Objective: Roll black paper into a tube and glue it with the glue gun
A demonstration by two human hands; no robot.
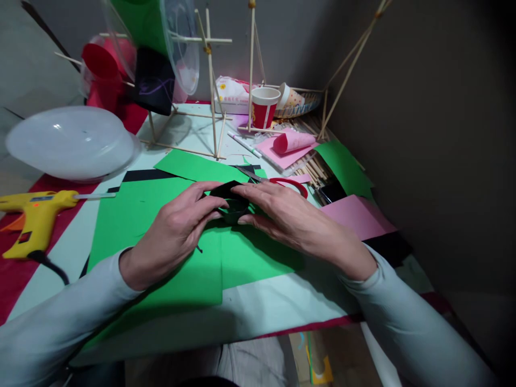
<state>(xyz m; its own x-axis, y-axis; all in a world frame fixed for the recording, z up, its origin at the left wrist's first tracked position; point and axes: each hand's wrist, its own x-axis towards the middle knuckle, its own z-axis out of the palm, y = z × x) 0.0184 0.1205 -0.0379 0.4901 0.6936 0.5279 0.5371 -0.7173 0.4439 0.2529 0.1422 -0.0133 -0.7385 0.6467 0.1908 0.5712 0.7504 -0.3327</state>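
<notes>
Red paper cup (264, 106) stands upright at the table's far side; contents not visible. Your left hand (177, 228) and right hand (288, 217) meet over the green paper sheet (161, 215), fingers curled, pinching a small black paper piece (231, 200) between them. The piece sits at your fingertips, curled up; its long axis cannot be determined.
</notes>
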